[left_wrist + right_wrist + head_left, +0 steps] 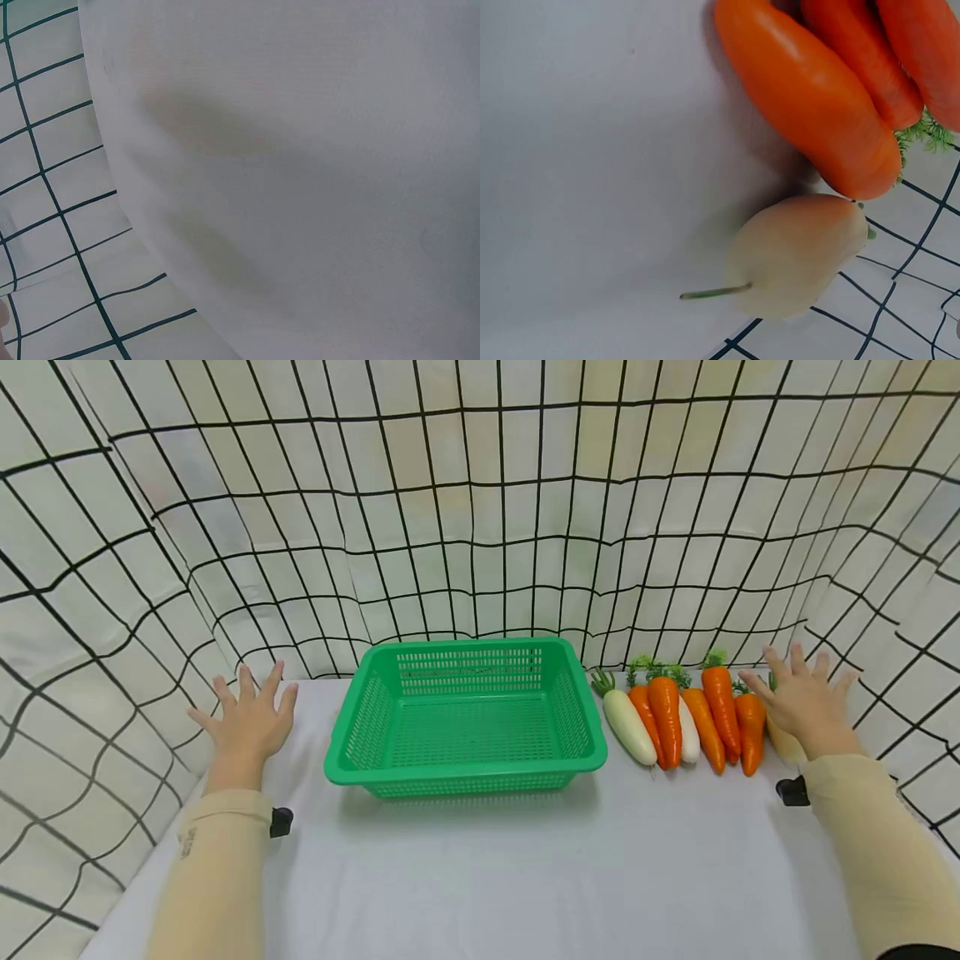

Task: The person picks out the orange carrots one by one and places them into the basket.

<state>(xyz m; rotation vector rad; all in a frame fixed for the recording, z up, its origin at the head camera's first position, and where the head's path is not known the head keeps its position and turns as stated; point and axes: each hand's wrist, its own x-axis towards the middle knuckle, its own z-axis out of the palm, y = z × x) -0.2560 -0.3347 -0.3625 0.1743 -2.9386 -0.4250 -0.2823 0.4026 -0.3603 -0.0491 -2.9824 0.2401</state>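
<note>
My left hand hovers with fingers spread, left of a green plastic basket, and holds nothing. Spread fingers also mark my right hand, raised over the right end of a row of vegetables. Beneath it lies a pale, rounded vegetable with a thin stalk, partly hidden in the head view. Beside that is an orange carrot. Further left come more carrots, a white radish and another white radish with green leaves, nearest the basket. The basket has nothing in it.
A white cloth covers the table. Black grid netting over white sheeting stands along the back and both sides, close behind the basket and the vegetables.
</note>
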